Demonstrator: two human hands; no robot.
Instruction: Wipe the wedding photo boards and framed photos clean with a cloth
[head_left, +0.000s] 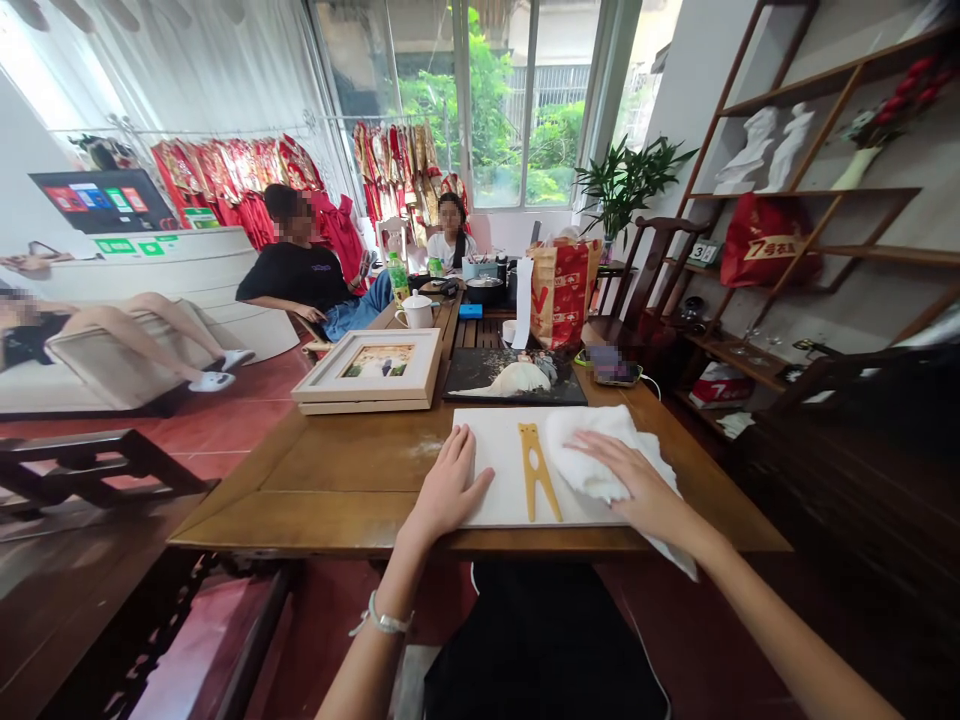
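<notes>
A white flat board [501, 480] lies on the wooden table [337, 470] in front of me, with a yellow wooden stand piece [535, 468] on its face. My left hand [448, 490] rests flat on the board's left edge, fingers stretched out. My right hand [631, 478] presses flat on a white cloth [592, 440] that covers the board's right part, fingers spread.
A stack of light framed pictures [371, 370] and a dark photo print [514, 376] lie further up the table, with a phone [613, 368], a red gift bag [564, 290], a white teapot [417, 310] and bottles. Three people sit beyond. Shelves [787, 200] stand right.
</notes>
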